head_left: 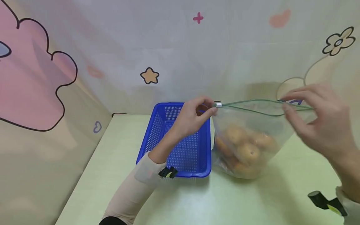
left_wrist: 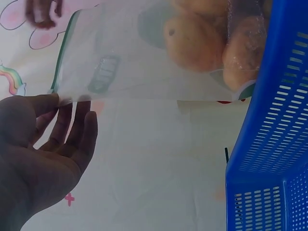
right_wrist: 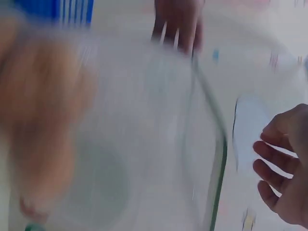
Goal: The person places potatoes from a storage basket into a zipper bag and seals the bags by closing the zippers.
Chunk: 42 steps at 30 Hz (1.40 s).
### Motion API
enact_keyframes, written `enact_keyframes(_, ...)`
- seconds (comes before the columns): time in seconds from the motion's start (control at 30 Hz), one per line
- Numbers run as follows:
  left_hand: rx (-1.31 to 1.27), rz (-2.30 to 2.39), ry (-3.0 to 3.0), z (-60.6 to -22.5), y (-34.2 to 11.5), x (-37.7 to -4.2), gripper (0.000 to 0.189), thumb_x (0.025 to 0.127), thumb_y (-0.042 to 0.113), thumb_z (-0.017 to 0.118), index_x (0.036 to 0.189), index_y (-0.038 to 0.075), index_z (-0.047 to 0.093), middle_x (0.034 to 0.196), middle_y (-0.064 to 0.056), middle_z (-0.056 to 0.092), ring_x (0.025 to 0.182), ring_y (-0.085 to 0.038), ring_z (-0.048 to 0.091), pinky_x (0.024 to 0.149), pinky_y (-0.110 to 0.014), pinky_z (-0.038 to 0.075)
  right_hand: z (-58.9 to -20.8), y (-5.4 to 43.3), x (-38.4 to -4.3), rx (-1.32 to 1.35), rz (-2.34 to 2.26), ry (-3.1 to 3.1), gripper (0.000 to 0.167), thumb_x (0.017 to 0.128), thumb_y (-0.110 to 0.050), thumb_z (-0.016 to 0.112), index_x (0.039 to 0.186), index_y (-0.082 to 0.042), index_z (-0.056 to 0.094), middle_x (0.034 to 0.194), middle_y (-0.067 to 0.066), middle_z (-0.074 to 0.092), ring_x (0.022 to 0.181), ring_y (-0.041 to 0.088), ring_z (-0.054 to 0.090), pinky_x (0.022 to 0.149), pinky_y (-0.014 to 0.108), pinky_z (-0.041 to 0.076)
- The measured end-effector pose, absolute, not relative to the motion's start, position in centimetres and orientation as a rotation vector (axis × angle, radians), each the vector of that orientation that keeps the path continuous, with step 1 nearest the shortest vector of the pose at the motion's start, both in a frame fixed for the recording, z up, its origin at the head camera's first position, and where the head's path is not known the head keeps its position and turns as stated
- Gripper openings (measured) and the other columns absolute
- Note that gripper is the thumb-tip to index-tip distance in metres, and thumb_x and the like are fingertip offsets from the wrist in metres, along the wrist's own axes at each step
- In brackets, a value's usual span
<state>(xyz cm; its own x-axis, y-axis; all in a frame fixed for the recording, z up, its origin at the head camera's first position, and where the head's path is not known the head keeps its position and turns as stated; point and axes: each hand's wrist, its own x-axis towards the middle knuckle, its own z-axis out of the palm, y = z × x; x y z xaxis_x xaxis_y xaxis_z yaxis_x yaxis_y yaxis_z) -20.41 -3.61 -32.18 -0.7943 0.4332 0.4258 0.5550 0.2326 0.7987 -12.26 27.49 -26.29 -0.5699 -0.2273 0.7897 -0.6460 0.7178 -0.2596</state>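
Note:
A clear zip bag (head_left: 284,131) with a green zip edge stands on the table, its mouth parted. Inside lie several round, tan-orange pieces of produce (head_left: 248,153); the plastic blurs them and I cannot tell their kind. My left hand (head_left: 194,115) pinches the bag's upper left corner, beside a white slider (head_left: 219,105). My right hand (head_left: 323,118) is near the upper right end of the zip, thumb and fingers apart. In the right wrist view, that right hand (right_wrist: 286,163) appears loosely bent and separate from the green edge, holding nothing.
A blue plastic basket (head_left: 208,170) with slotted walls stands left of the bag, partly behind my left forearm. Both stand on a pale green table (head_left: 112,175). Behind it hangs a patterned cloth backdrop (head_left: 174,40).

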Motion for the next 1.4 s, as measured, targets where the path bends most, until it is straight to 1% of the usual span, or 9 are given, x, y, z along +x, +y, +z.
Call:
enact_keyframes(0.07,-0.973,-1.607,-2.373,-32.1,-3.5,-20.2,0.014,0.105,0.018,0.07,0.116,0.009,0.071,0.105,-0.002,0.072,0.095,-0.017,0.072,0.083,-0.027,0.06,-25.9,24.3,-12.0,0.824,0.586,-2.121,0.041,0.1,-0.035,0.066,0.105,0.005,0.076,0.105,0.01,0.074,0.101,0.033,0.059,0.096,0.029,0.042)
enact_keyframes(0.1,-0.98,-1.607,-2.369,-32.1,-3.5,-20.1,0.014,0.105,0.018,0.07,0.116,0.009,0.072,0.106,-0.001,0.072,0.096,-0.015,0.071,0.085,-0.028,0.06,-25.9,22.9,-12.2,0.88,0.56,-2.127,0.035,0.098,-0.031,0.071,0.105,0.003,0.076,0.103,0.017,0.073,0.099,0.033,0.06,0.092,0.035,0.044)
enact_keyframes(0.13,-0.994,-1.605,-2.358,-32.1,-3.4,-20.0,0.014,0.104,0.017,0.071,0.116,0.009,0.072,0.107,-0.001,0.072,0.096,-0.013,0.07,0.086,-0.029,0.06,-25.9,21.7,-12.5,0.926,0.509,-2.155,0.031,0.098,-0.027,0.073,0.107,0.002,0.076,0.105,0.016,0.072,0.098,0.039,0.058,0.09,0.041,0.046)
enact_keyframes(0.23,-1.045,-1.587,-2.331,-31.9,-2.9,-19.8,0.014,0.104,0.018,0.071,0.115,0.009,0.073,0.108,-0.001,0.071,0.098,-0.012,0.068,0.086,-0.03,0.059,-25.8,19.9,-13.9,1.007,0.329,-2.24,0.023,0.088,-0.007,0.081,0.11,-0.001,0.075,0.106,0.013,0.072,0.101,0.039,0.059,0.082,0.056,0.047)
enact_keyframes(0.4,-1.101,-1.494,-2.243,-32.1,-2.3,-19.3,0.01,0.104,0.017,0.07,0.108,0.009,0.074,0.101,0.0,0.069,0.092,-0.01,0.063,0.075,-0.028,0.055,-25.8,18.9,-15.2,1.062,0.145,-2.298,0.01,0.091,-0.002,0.077,0.098,-0.005,0.07,0.095,0.008,0.069,0.096,0.035,0.058,0.077,0.052,0.046)
enact_keyframes(0.57,-1.101,-1.485,-2.156,-32.4,-2.2,-18.8,0.005,0.101,0.01,0.07,0.097,0.011,0.073,0.09,0.003,0.064,0.085,-0.013,0.056,0.067,-0.029,0.046,-26.1,18.9,-15.6,1.154,0.104,-2.257,0.013,0.09,0.001,0.075,0.096,-0.005,0.066,0.093,0.007,0.066,0.092,0.032,0.056,0.077,0.051,0.044)
enact_keyframes(0.8,-1.108,-1.516,-2.113,-32.4,-2.0,-18.2,0.009,0.101,0.011,0.07,0.092,0.013,0.072,0.089,0.005,0.062,0.08,-0.018,0.053,0.067,-0.032,0.039,-26.3,19.6,-15.8,1.225,0.176,-2.192,0.016,0.09,0.002,0.073,0.095,-0.009,0.063,0.088,0.002,0.061,0.091,0.029,0.055,0.084,0.055,0.044)
enact_keyframes(1.07,-1.008,-1.588,-2.109,-33.0,-2.6,-17.9,0.008,0.1,0.009,0.072,0.093,0.013,0.071,0.089,0.005,0.063,0.082,-0.016,0.053,0.07,-0.037,0.039,-26.5,22.0,-15.8,1.192,0.196,-2.267,0.018,0.089,0.001,0.076,0.094,-0.011,0.064,0.088,0.0,0.063,0.093,0.029,0.057,0.086,0.059,0.045)
enact_keyframes(1.4,-0.877,-1.655,-2.136,-33.5,-4.5,-17.9,0.008,0.102,0.014,0.07,0.095,0.013,0.069,0.092,0.003,0.064,0.086,-0.016,0.055,0.074,-0.034,0.038,-27.0,28.5,-15.1,1.037,0.225,-2.402,0.024,0.081,0.003,0.079,0.093,-0.013,0.064,0.087,-0.004,0.063,0.092,0.025,0.054,0.081,0.048,0.034)
